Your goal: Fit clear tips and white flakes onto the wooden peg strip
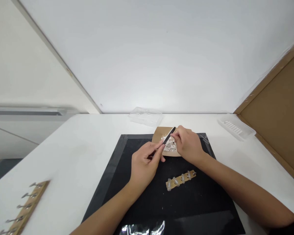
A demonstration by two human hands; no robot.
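My left hand [147, 160] is closed around the lower end of a slim, flat black-and-white stick [168, 136] shaped like a nail file. The stick slants up to the right. At its upper part, my right hand [187, 143] is closed in a pinch; whatever lies between its fingertips is too small to make out. Both hands are over a brown paper tray [159, 133] that holds a heap of small white flakes [171, 145]. Nearer to me, a short wooden strip [178, 183] carries several clear nail-tip-like pieces on metal holders.
A black mat [147, 202] covers the middle of the white table. Behind it lies a clear plastic lid [145, 116]. At right, a clear box [236, 127] with white pieces stands beside a cardboard panel [279, 107]. Another wooden strip with metal holders [26, 209] is at left.
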